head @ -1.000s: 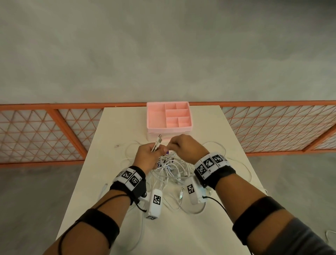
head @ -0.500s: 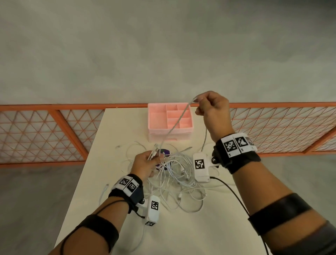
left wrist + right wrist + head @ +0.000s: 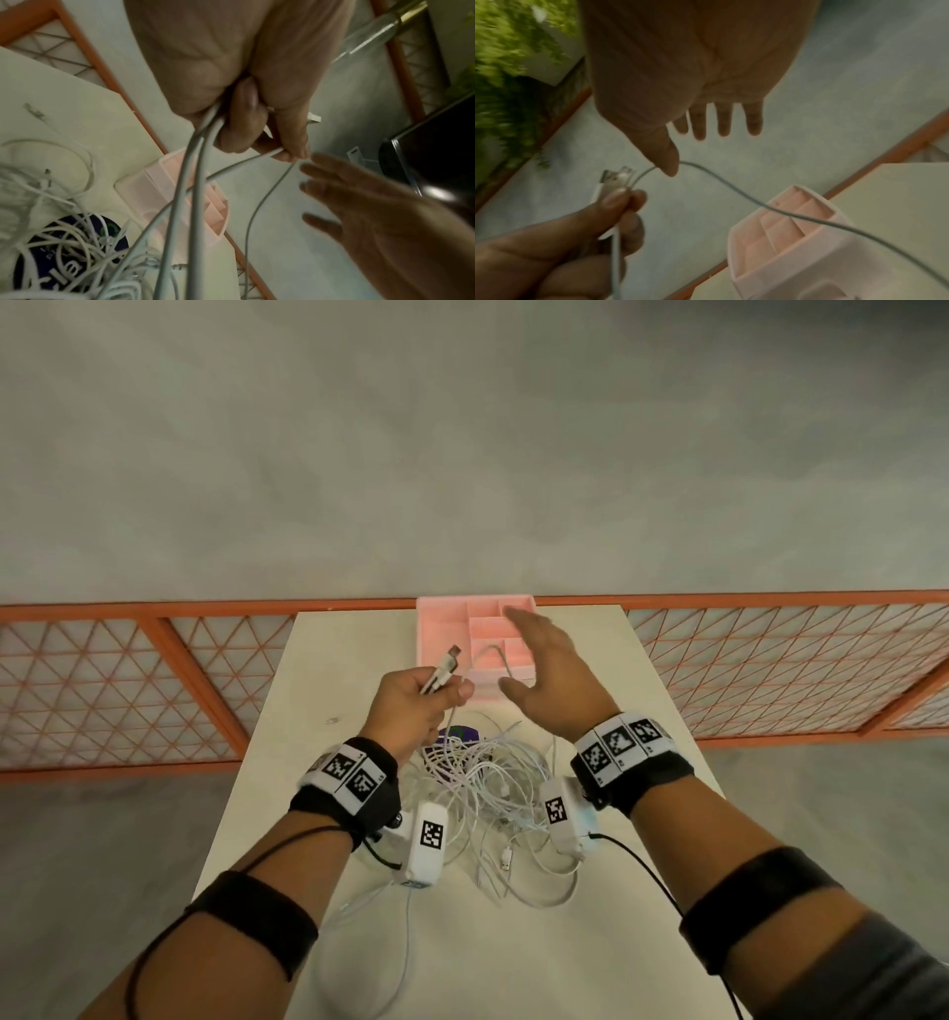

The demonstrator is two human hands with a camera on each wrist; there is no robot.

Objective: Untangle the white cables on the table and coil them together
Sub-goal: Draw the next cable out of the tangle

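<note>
My left hand grips white cable ends, plugs upward, above the tangled white cables on the table. My right hand hovers spread, holding nothing.

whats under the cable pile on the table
A dark blue round thing with white lettering lies under the cable pile, flat on the table. The cables cover most of it, so what it is and what it says cannot be read.
</note>
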